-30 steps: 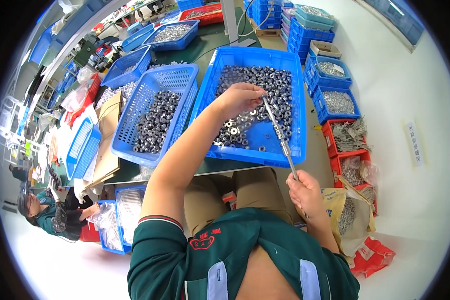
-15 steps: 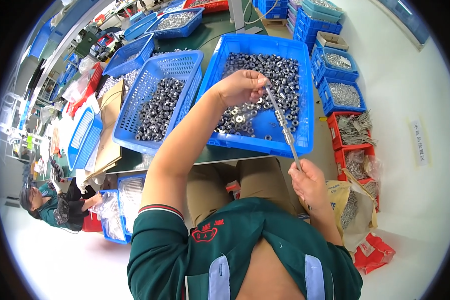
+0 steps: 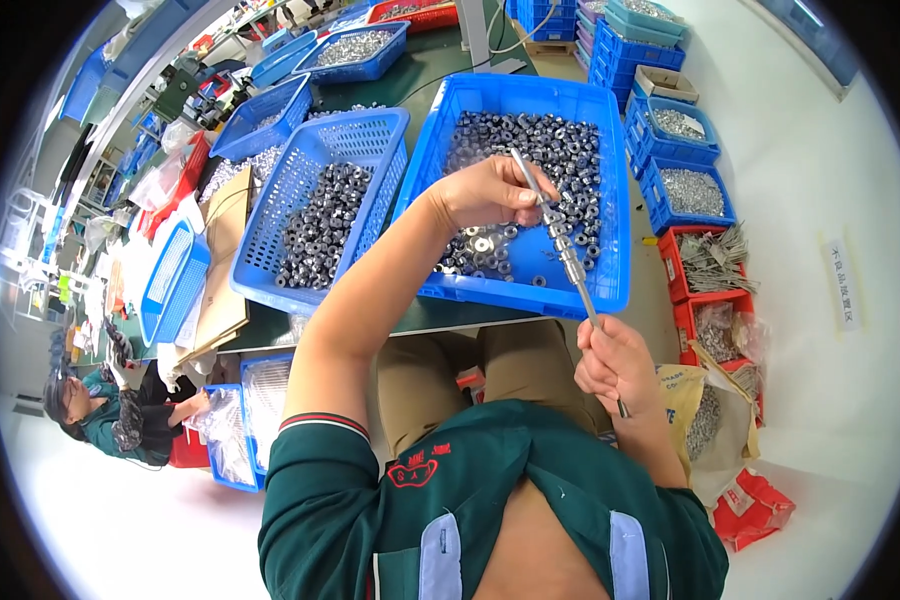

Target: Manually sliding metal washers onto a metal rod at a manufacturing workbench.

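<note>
The right hand (image 3: 618, 362) is closed around the lower end of a thin metal rod (image 3: 560, 245), which slants up and to the left over the near wall of a solid blue tray (image 3: 616, 220). Several small ring-shaped metal parts (image 3: 566, 252) are threaded on the rod about midway along its length. The left hand (image 3: 490, 192) is held over the tray with its fingers pinched at the upper end of the rod; whether it also holds a loose part cannot be told. The tray sits on the dark green worktop (image 3: 425, 62) and contains a heap of dark metal rings (image 3: 555, 150) toward its far side, with part of its blue floor bare nearer the person. Just to the left stands a blue mesh basket (image 3: 370, 135) holding more dark parts. To the right, small blue bins (image 3: 692, 190) of pale metal pieces and a red bin (image 3: 712, 262) stand on the floor.
</note>
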